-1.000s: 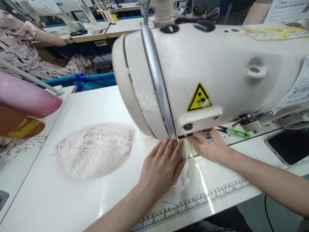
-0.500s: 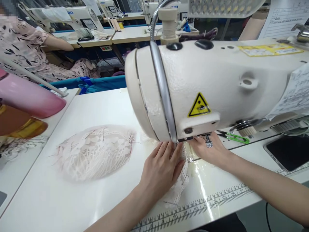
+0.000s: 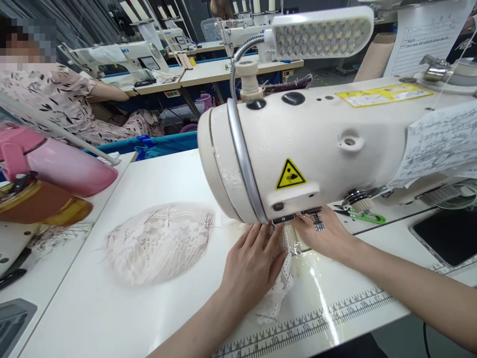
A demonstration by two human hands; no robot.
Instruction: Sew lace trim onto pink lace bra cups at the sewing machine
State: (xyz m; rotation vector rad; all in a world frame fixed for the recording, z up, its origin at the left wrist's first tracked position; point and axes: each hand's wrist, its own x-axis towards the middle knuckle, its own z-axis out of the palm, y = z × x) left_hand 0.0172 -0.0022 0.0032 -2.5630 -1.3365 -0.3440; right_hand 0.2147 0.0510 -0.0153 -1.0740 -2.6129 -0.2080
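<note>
My left hand (image 3: 249, 263) lies flat on a piece of white lace fabric (image 3: 281, 291), fingers stretched toward the needle area of the sewing machine (image 3: 309, 144). The lace runs out from under the palm toward the table's front edge. My right hand (image 3: 322, 231) is on the other side of the needle area, close to the lace. The machine head hides its fingertips, so I cannot see whether they grip the cloth. A second lace piece (image 3: 160, 246), cup-shaped with loose dark red threads, rests on the table left of my left hand.
Green-handled thread snips (image 3: 367, 217) and a dark phone (image 3: 447, 236) lie to the right. A ruler strip (image 3: 309, 323) follows the front edge. A pink bottle (image 3: 74, 166) and an amber container (image 3: 48, 204) stand left. Across the aisle sits a person in a patterned top (image 3: 48, 99).
The camera view has tilted up and shifted left, showing more of the lamp and the bottle. Both hands and the lace keep nearly the same place at the machine.
</note>
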